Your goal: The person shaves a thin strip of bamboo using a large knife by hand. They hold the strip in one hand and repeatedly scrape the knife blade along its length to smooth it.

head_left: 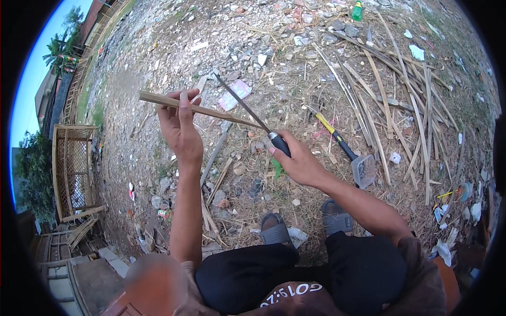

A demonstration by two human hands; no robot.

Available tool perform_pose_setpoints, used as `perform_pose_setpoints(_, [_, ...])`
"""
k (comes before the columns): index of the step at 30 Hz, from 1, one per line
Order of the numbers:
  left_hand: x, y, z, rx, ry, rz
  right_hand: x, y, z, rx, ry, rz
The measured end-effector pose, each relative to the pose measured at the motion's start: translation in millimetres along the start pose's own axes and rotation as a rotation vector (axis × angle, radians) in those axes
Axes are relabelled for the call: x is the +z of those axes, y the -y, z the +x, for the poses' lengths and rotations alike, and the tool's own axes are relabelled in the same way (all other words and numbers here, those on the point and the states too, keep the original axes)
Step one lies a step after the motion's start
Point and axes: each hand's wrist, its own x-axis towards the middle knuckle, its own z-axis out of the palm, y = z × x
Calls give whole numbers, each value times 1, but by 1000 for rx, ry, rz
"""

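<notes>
Over the stony ground my left hand (183,138) is closed on a flat bamboo strip (221,113), gripped near its thicker left end between thumb and fingers. The strip slants down to the right and tapers. My right hand (299,159) wraps round the black handle of a long, narrow-bladed knife (243,101), whose blade points up and to the left. Near the handle, the blade meets or crosses the strip's thin right end; whether it cuts into it I cannot tell.
A yellow-and-black-handled hammer (330,128) lies to the right, beside a clear plastic container (363,171). Many bamboo strips (387,100) are spread at the far right. A pink packet (235,95) lies ahead. A woven bamboo frame (74,171) stands at left. My sandalled feet are below.
</notes>
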Motion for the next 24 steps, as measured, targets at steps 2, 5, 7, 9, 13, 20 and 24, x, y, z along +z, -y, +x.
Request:
perform_pose_setpoints(2, [13,-15,2,71,-148,-223,7,1,2,14,62,-19])
perform_pose_setpoints(5, [4,-19,-2,76,-91,-428,14,3,0,8,115,-24])
perform_pose_setpoints(7, [20,-35,-2,-10,-293,-283,14,3,-6,27,129,-62])
perform_pose_setpoints(9, [18,-48,-5,-24,-346,-354,14,10,-11,4,139,-47])
perform_pose_setpoints(13, [16,-58,-8,-103,-312,-357,15,17,-16,-19,167,-32])
perform_pose_setpoints(20, [23,-70,-12,-161,-342,-407,25,35,-20,-224,96,-17])
perform_pose_setpoints(24, [23,-69,-19,-127,-381,-384,21,43,-13,-204,163,-44])
